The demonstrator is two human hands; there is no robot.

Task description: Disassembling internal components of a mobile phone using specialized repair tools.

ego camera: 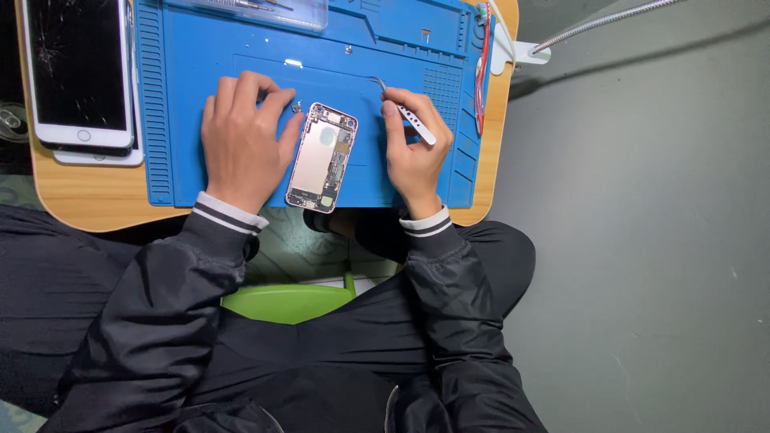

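Observation:
An opened phone body (322, 157) with bare circuit parts lies on a blue work mat (192, 72). My left hand (243, 140) rests on the mat just left of it, fingertips pinched by a small metal part (296, 106) near the phone's top corner. My right hand (412, 156) sits to the right of the phone and grips metal tweezers (407, 115), whose curved tip points up and left over the mat.
A white phone with a cracked screen (78, 70) lies on another device at the left of the wooden table (96, 200). A clear parts tray (265, 10) sits at the mat's top edge. Red wires (483, 64) and a flexible metal arm (601, 22) are at the right. Grey floor lies beyond.

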